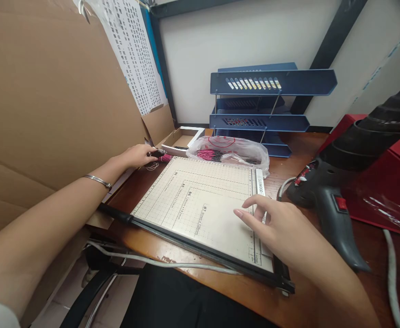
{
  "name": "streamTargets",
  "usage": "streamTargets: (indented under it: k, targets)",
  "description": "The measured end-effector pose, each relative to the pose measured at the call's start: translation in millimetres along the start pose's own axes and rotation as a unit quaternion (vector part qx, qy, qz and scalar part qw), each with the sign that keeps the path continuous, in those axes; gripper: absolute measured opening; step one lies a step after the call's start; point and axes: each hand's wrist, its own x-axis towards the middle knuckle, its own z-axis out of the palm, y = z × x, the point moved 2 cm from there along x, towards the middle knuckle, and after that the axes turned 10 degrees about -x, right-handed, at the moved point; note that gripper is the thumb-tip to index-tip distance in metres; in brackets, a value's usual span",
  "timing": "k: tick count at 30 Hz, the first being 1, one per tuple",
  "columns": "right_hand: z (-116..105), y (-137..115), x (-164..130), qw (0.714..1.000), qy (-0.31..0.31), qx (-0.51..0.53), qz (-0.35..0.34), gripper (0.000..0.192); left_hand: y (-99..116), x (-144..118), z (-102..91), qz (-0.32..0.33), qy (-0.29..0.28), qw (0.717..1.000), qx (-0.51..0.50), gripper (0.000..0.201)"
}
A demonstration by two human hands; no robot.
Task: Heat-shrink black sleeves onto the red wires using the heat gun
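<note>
My left hand [140, 156] reaches to the far left corner of a paper cutter [217, 205], its fingers closed at a bundle of thin pink and black pieces [166, 157]. Whether it grips the bundle or only touches it is partly hidden. Over the right side of the cutter's gridded board hovers my right hand [266, 218], with thumb and fingers apart and nothing between them. The cutter's black blade arm [186, 246] lies along the near edge. Beyond the board, a clear plastic bag [244, 155] holds more pink and black pieces [208, 155].
A small open box [184, 136] stands behind my left hand. Blue tray racks [259, 123] rise at the back. On the right, a black heat gun [336, 205] rests by a red box [384, 182]. Cardboard [49, 105] walls the left side; a grey cable [172, 264] crosses the near edge.
</note>
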Motion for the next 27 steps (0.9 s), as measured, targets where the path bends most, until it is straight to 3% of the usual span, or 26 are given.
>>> streamTargets:
  k: [7,16,19,25,27]
  targets:
    - [1,-1,0,1.000,0.002,-0.004,-0.008,0.038,6,-6,16.3,0.014,-0.054,0.997,0.055,0.051]
    - [3,3,-1,1.000,0.011,0.011,-0.008,0.034,3,-2,8.4,-0.048,-0.084,0.995,0.031,0.062]
    - [4,4,0,1.000,0.012,0.011,-0.012,0.033,9,-1,5.5,-0.047,-0.062,0.997,0.027,0.054]
    - [1,1,0,1.000,0.015,0.009,-0.016,0.035,16,11,-6.0,-0.068,0.052,0.996,0.032,0.046]
    - [0,0,-1,1.000,0.017,0.007,-0.018,0.035,17,15,-8.0,-0.073,0.061,0.995,0.031,0.044]
